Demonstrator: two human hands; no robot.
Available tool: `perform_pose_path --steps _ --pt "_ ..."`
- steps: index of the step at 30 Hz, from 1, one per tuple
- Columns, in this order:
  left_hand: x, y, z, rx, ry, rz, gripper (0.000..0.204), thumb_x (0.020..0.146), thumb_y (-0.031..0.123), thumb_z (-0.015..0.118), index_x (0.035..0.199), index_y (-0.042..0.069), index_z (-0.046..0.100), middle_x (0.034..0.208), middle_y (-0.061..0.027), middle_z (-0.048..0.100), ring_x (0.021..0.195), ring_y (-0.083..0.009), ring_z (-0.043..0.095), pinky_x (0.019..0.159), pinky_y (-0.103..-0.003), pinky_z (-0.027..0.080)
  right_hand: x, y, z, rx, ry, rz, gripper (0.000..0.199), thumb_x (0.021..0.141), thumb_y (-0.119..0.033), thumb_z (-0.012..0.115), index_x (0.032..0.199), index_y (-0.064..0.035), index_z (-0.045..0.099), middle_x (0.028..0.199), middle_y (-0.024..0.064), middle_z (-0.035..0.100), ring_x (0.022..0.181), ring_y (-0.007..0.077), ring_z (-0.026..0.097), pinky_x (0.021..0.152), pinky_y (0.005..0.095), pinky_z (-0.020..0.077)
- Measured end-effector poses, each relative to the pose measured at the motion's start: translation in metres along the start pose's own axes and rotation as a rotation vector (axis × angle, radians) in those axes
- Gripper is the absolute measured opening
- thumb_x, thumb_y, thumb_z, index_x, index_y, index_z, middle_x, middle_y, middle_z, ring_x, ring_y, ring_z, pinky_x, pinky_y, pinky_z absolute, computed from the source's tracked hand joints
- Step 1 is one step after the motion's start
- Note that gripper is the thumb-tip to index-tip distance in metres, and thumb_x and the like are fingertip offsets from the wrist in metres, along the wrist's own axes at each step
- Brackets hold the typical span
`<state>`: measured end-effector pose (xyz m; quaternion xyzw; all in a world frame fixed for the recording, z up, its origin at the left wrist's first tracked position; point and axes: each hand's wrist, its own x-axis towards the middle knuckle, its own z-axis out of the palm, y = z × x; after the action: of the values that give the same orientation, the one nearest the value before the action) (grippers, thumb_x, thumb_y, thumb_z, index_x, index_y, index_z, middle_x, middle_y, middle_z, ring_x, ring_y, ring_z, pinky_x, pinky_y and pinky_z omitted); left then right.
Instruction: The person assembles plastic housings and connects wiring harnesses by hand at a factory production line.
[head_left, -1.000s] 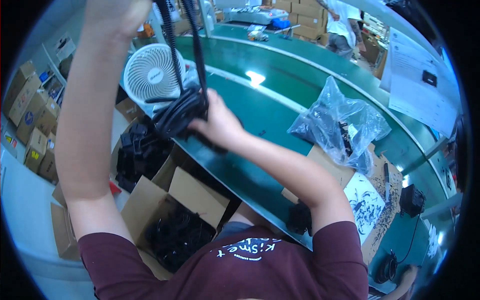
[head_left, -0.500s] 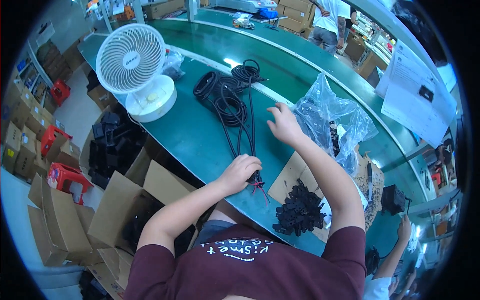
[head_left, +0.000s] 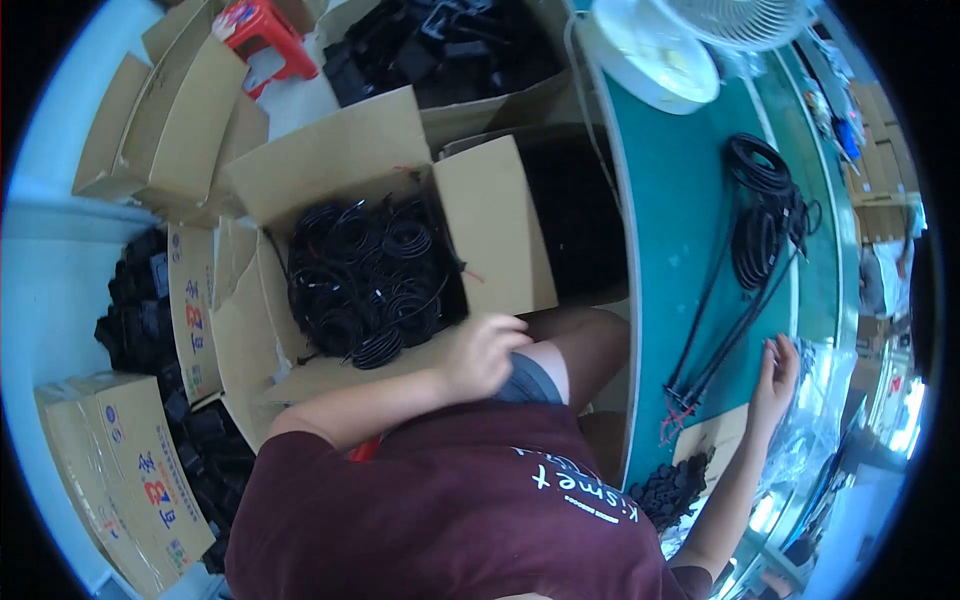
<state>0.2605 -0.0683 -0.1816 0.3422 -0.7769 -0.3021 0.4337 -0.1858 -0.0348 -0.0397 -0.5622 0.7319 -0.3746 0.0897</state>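
My left hand [head_left: 483, 355] hovers over the front edge of an opened cardboard box [head_left: 495, 240], its fingers smeared by motion. Coiled black cables [head_left: 370, 275] fill that box. Over on the green workbench [head_left: 670, 250], my right hand [head_left: 775, 385] is open, fingers stretched out beside a clear plastic bag [head_left: 815, 410]. Nothing shows in its grasp. A bundle of black cables [head_left: 765, 225] lies on the bench, coils at the far end and red wire ends [head_left: 677, 420] toward me. Small black plastic parts [head_left: 672, 490] are heaped close to the bench edge, below my right hand.
A white fan [head_left: 655, 55] stands at the bench's far end. Another box of black parts [head_left: 440, 50] is behind the cable box. A red stool [head_left: 265, 40] and more cartons [head_left: 125, 470] crowd the left. My leg [head_left: 590, 350] is between box and bench.
The view has swung left toward the floor boxes. My left hand has let go of the cable bundle and moved over to the box of cables. My right hand stays by the plastic bag.
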Motion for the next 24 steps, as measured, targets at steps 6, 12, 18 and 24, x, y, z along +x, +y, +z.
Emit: perform_pose_path --steps 6,12,18,24 --pt "-0.141 -0.160 -0.072 0.749 0.089 -0.887 0.037 0.071 -0.002 0.050 0.107 -0.002 0.055 0.111 -0.0209 0.052 0.105 -0.0377 0.050 0.090 -0.047 0.041 -0.003 -0.020 -0.005 -0.033 0.063 0.160 0.030 0.097 -0.009 0.048 0.125 0.0002 0.049 0.122 0.0104 0.053 0.106 0.0181 0.058 0.087 0.0270 0.0446" --pt "-0.155 -0.225 -0.110 0.954 0.170 -0.986 0.028 0.072 0.002 0.056 0.100 0.002 0.057 0.107 -0.0160 0.055 0.106 -0.0344 0.049 0.090 -0.045 0.039 -0.031 -0.066 0.001 -0.106 0.141 0.107 0.028 0.097 -0.010 0.048 0.123 -0.0006 0.051 0.124 0.0091 0.053 0.103 0.0170 0.059 0.085 0.0276 0.0450" --pt "-0.132 -0.250 -0.113 0.770 -0.194 -0.639 0.028 0.070 0.003 0.056 0.098 0.002 0.060 0.103 -0.0144 0.058 0.100 -0.0318 0.055 0.087 -0.042 0.043 -0.054 -0.075 -0.010 -0.126 0.165 0.076 0.024 0.096 -0.007 0.048 0.118 0.0021 0.053 0.123 0.0130 0.053 0.096 0.0164 0.060 0.079 0.0277 0.0463" --pt "-0.120 -0.241 -0.009 0.262 -0.341 -0.642 0.049 0.076 0.018 0.060 0.118 -0.006 0.052 0.112 -0.0200 0.061 0.104 -0.0341 0.059 0.094 -0.041 0.044 -0.067 -0.071 -0.008 -0.132 0.186 0.094 0.024 0.095 -0.006 0.048 0.116 0.0034 0.055 0.119 0.0133 0.055 0.089 0.0139 0.059 0.073 0.0264 0.0444"
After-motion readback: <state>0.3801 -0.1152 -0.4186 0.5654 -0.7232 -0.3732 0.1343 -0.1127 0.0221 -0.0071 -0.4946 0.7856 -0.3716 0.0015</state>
